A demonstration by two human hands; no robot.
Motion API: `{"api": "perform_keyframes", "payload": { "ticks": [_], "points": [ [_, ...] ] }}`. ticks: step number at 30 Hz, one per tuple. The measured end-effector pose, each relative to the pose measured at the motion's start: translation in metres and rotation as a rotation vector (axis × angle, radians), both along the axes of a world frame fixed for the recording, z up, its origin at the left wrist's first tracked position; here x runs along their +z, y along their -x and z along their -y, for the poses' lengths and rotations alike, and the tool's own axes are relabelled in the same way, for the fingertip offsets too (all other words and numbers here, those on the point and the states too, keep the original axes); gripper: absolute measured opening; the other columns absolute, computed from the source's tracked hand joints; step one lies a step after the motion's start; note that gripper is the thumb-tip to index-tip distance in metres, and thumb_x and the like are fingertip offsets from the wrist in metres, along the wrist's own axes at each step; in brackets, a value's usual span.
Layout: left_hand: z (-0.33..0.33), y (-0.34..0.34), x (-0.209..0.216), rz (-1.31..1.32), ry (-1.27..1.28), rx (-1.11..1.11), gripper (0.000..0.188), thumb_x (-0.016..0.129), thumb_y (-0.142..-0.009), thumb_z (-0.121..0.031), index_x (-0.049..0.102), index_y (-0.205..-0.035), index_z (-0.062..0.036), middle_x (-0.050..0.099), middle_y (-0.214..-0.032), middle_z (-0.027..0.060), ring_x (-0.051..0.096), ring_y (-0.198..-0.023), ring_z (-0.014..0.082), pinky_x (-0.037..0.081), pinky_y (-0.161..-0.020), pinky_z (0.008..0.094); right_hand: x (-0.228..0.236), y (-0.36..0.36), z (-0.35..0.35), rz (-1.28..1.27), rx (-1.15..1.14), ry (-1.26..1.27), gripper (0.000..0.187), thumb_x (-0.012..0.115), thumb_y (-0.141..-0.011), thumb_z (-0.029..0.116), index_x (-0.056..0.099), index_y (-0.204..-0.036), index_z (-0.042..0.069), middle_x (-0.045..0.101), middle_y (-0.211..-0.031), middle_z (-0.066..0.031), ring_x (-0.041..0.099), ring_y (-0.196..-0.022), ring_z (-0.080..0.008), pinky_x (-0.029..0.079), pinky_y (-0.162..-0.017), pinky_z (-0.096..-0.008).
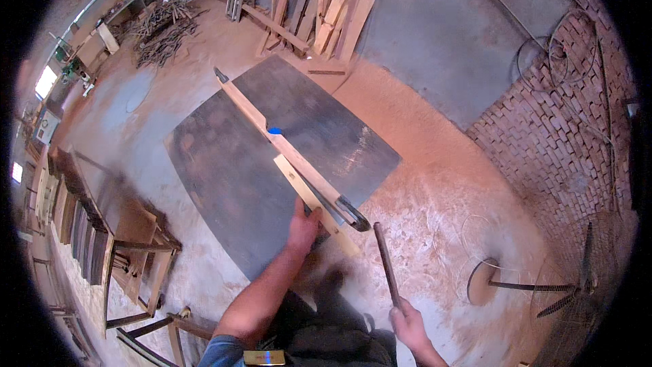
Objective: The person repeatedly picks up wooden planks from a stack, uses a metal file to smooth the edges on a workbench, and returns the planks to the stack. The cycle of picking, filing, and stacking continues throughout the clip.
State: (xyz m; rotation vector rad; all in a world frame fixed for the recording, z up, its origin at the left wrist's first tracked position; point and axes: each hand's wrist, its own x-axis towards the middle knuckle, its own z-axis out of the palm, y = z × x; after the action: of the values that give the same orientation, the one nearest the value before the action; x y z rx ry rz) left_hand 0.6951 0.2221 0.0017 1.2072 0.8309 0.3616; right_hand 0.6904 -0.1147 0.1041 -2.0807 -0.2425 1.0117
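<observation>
Left fingers [299, 209]: curled onto a pale wooden strip [310, 197], thumb on the near side of its middle, gap no wider than the strip; grasping. Strip's far end lies ahead and left of these fingers, its near end behind and right of them. Long axis slants, far-left to near-right.

Right fingers [405, 316]: clenched around the lower end of a dark rod [386, 258]. Rod runs forward from them, leaning slightly left, long axis steeper than the strip's. Its far tip is just beside the near end of a long wooden bar [299, 158]; contact between them cannot be told.

Bar: ahead and right of the left fingers, ahead and left of the right ones. Slants much as the strip does, dark at both ends, far end pointing away left. Strip lies along its near half, on the left side. Blue patch [274, 131] at the bar's middle, beyond the strip's far end.

Dark counter [224, 156] spreads beneath the bar, ahead of the left fingers and to both sides.
</observation>
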Motion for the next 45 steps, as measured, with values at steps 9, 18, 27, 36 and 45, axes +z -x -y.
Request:
{"api": "perform_keyframes", "payload": {
  "ticks": [9,18,27,36,45],
  "points": [
    [-0.029,-0.023,-0.011,-0.431,-0.277,-0.184,0.036,0.051,-0.091,-0.018,0.04,-0.121,-0.0022,0.063,-0.07,0.0155,0.061,-0.048,0.0214,0.05,-0.045,0.0361,0.009,-0.023,0.017,0.087,0.208,0.159,0.046,0.047,-0.094,0.023,0.043,-0.136,0.005,0.065,-0.084,-0.0211,0.065,-0.082,-0.0288,0.05,-0.078,-0.0343],
    [-0.018,-0.024,-0.022,-0.459,-0.507,-0.065,0.047,0.047,-0.09,-0.017,0.032,-0.132,-0.002,0.062,-0.1,0.0293,0.061,-0.09,0.0439,0.048,-0.08,0.0501,0.033,-0.036,-0.009,-0.012,0.297,0.294,0.04,0.046,-0.095,0.025,0.047,-0.131,0.007,0.059,-0.112,-0.0264,0.059,-0.101,-0.0426,0.048,-0.087,-0.0443],
    [-0.015,-0.024,-0.013,-0.502,-0.536,-0.115,0.06,0.045,-0.091,-0.021,0.017,-0.137,0.0055,0.061,-0.097,0.0328,0.059,-0.089,0.0497,0.047,-0.079,0.0531,0.02,-0.033,-0.006,0.153,0.302,0.258,0.04,0.048,-0.094,0.027,0.048,-0.13,0.009,0.063,-0.095,-0.0276,0.062,-0.09,-0.0431,0.05,-0.08,-0.0481],
    [-0.079,-0.032,-0.019,-0.565,-0.536,-0.11,0.048,0.048,-0.091,-0.02,0.028,-0.125,0.0065,0.062,-0.087,0.0318,0.062,-0.08,0.0461,0.049,-0.072,0.0523,0.008,-0.035,-0.059,0.217,0.351,0.266,0.041,0.048,-0.094,0.025,0.048,-0.129,0.004,0.063,-0.094,-0.0299,0.062,-0.088,-0.0444,0.05,-0.079,-0.0482],
    [-0.121,-0.039,0.007,-0.427,-0.406,-0.071,0.034,0.046,-0.094,-0.018,0.032,-0.113,0.0061,0.063,-0.07,0.0237,0.062,-0.05,0.0341,0.05,-0.055,0.0457,0.011,-0.048,-0.111,0.151,0.334,0.275,0.041,0.048,-0.093,0.025,0.05,-0.13,0.006,0.062,-0.087,-0.0307,0.061,-0.085,-0.045,0.049,-0.075,-0.0469]
  ]
}}
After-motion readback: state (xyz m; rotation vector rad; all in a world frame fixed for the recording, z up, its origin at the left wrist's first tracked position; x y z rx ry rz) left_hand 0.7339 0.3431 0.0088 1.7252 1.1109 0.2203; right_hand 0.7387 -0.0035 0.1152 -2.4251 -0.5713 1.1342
